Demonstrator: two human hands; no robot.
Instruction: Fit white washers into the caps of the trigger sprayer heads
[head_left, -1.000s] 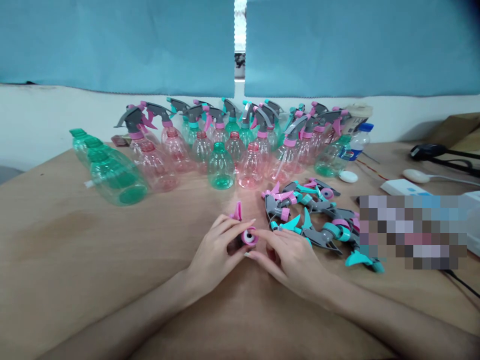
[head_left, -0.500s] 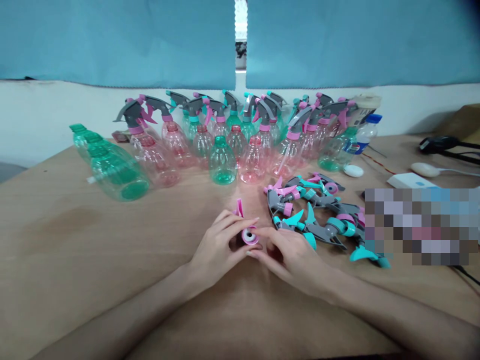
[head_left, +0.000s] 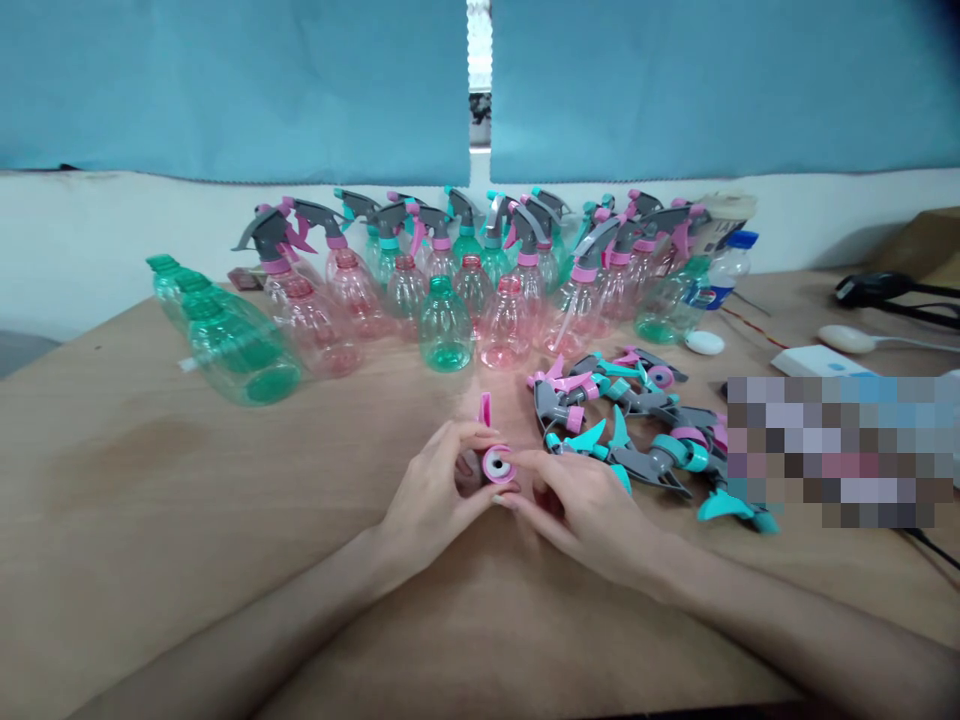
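Head view: the spray head (head_left: 498, 465) sits between the two hands, over the near middle of the surface (head_left: 247, 500), its pink collar mouth turned towards the camera. Its trigger (head_left: 486, 407) pokes out past the left fingers, towards the bottles (head_left: 448, 330); the body's long axis is mostly hidden. Neither hand is nearer: the left hand (head_left: 429, 485) grips it, fingers curled, while the right hand (head_left: 596, 505) pinches the collar with thumb and forefinger, beside the loose heads (head_left: 649, 465).
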